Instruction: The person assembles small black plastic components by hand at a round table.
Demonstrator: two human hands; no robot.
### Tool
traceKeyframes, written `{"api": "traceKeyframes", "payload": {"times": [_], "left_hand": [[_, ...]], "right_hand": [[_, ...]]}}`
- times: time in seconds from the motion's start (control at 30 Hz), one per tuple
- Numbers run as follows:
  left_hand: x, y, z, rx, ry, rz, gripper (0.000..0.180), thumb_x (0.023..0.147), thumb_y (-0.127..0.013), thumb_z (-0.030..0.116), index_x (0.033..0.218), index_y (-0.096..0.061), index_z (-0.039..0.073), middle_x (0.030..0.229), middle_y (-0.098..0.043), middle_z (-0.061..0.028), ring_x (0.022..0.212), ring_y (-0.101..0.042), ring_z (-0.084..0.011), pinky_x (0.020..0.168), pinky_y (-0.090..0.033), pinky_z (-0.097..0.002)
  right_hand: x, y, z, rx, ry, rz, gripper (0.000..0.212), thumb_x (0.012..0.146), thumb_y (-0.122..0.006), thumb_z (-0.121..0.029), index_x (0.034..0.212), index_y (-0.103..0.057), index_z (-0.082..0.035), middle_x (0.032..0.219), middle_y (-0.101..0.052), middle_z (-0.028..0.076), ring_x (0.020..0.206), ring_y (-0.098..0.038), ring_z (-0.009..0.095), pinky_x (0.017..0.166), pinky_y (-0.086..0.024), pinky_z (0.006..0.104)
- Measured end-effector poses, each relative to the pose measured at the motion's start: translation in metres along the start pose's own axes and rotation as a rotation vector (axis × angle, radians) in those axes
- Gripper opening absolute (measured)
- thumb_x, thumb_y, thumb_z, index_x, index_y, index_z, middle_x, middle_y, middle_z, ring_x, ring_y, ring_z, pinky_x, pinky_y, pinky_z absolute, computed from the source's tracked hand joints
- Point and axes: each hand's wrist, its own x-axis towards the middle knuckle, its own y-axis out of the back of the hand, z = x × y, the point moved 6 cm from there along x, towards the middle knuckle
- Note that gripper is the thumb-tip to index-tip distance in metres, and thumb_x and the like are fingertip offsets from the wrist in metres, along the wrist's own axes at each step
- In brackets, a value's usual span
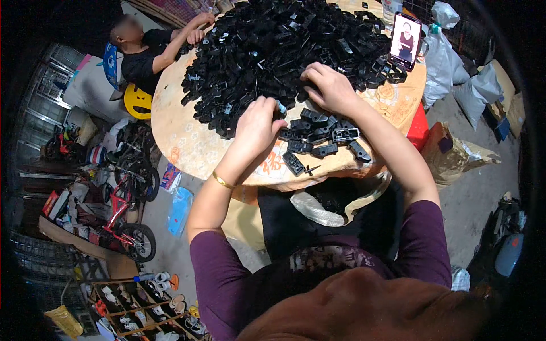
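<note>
A large heap of small black plastic parts covers much of a round table with a patterned cream cover. My left hand rests at the heap's near edge, thumb apart from the bent fingers; something pale blue shows by a fingertip. To its right, my right hand reaches over the near right side of the heap, fingers curved and thumb apart. No part is visibly held in either hand. Between my forearms, near the table's front edge, lies a smaller group of loose black parts, some showing hollow undersides.
A lit phone stands at the table's right. Another person reaches to the heap's far left, beside a yellow stool. White sacks and an open brown sack stand right. A red bicycle and shoe rack are left.
</note>
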Motion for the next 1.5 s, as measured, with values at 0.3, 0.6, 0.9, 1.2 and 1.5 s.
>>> {"api": "traceKeyframes", "payload": {"times": [0.3,0.6,0.9,1.2,1.5], "left_hand": [[0.025,-0.018,0.000,0.110,0.014,-0.056,0.028,0.070,-0.070,0.016,0.091,-0.056,0.004,0.090,-0.051,-0.0140,0.078,-0.057,-0.0327,0.067,-0.048,-0.0400],[0.070,-0.008,0.008,0.074,-0.046,0.356,0.032,0.071,-0.070,0.015,0.098,-0.058,0.005,0.095,-0.053,-0.0133,0.089,-0.052,-0.0311,0.074,-0.046,-0.0383],[0.070,-0.017,0.000,0.134,-0.082,0.327,0.032,0.072,-0.066,0.008,0.102,-0.058,0.003,0.098,-0.052,-0.0133,0.093,-0.049,-0.0305,0.079,-0.045,-0.0370],[0.063,-0.005,0.007,-0.425,-0.045,0.327,0.030,0.072,-0.066,0.004,0.100,-0.058,0.000,0.087,-0.056,-0.0094,0.072,-0.057,-0.0191,0.066,-0.047,-0.0287],[0.066,-0.033,-0.020,-1.110,0.098,0.117,0.028,0.079,-0.066,0.004,0.106,-0.059,-0.001,0.091,-0.063,-0.0025,0.078,-0.058,-0.0074,0.071,-0.048,-0.0212]], "right_hand": [[0.002,-0.009,0.000,-0.121,0.088,0.055,0.017,0.072,-0.064,-0.009,0.088,-0.061,-0.006,0.083,-0.054,0.007,0.080,-0.054,0.025,0.067,-0.048,0.0333],[0.002,-0.010,0.000,-0.234,0.114,0.047,0.013,0.068,-0.060,-0.011,0.079,-0.057,-0.005,0.080,-0.056,0.008,0.080,-0.054,0.025,0.067,-0.050,0.0341],[0.000,0.020,0.011,0.183,0.019,0.140,0.025,0.071,-0.063,-0.002,0.096,-0.059,-0.006,0.086,-0.059,0.010,0.079,-0.058,0.024,0.067,-0.049,0.0317],[0.001,0.035,0.005,0.317,0.093,0.326,0.030,0.072,-0.066,-0.005,0.102,-0.064,-0.004,0.090,-0.065,0.010,0.080,-0.058,0.022,0.072,-0.048,0.0308],[0.000,0.033,-0.001,0.267,0.032,0.383,0.026,0.070,-0.069,-0.011,0.096,-0.067,-0.007,0.080,-0.065,0.008,0.072,-0.058,0.024,0.066,-0.048,0.0323]]}}
